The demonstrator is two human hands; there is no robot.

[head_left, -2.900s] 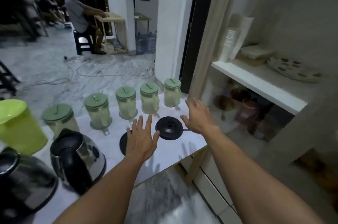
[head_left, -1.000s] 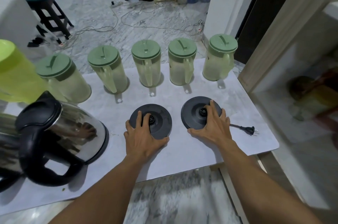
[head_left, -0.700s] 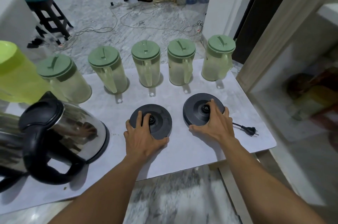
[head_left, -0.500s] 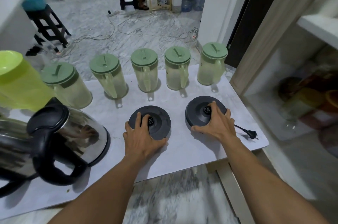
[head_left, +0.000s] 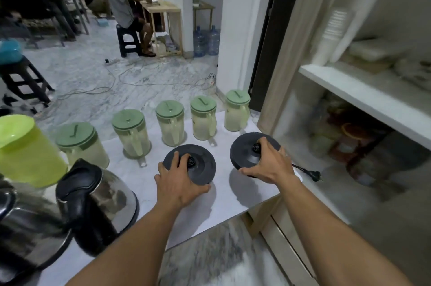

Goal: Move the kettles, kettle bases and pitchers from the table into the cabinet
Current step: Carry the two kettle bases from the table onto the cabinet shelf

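At the far left edge a lime pitcher [head_left: 25,150] stood on the table [head_left: 233,201], and in front of it two steel kettles crowded the near-left corner: one [head_left: 23,239] cut off by the frame, the other [head_left: 98,201] just right of it, its black handle facing the near edge. Along the far edge ran a row of five lidded pitchers [head_left: 171,124], each just beside the next, handles turned toward the person.

Right of the kettles the table top lay bare up to the left hand [head_left: 177,183]. It gripped the left base [head_left: 198,164], fingers curled over the top and thumb at the near rim. I could not tell whether that base touched the table.

A gap of bare table separated it from the right base [head_left: 247,152], which the right hand [head_left: 270,164] gripped and held tilted above the table near the right edge, with its shadow below. Its plug [head_left: 313,174] hung past that edge.

Just beyond, the cabinet [head_left: 275,89] stood open. Under its white shelf [head_left: 363,96], the front of the lower compartment lay bare, with blurred things farther back.
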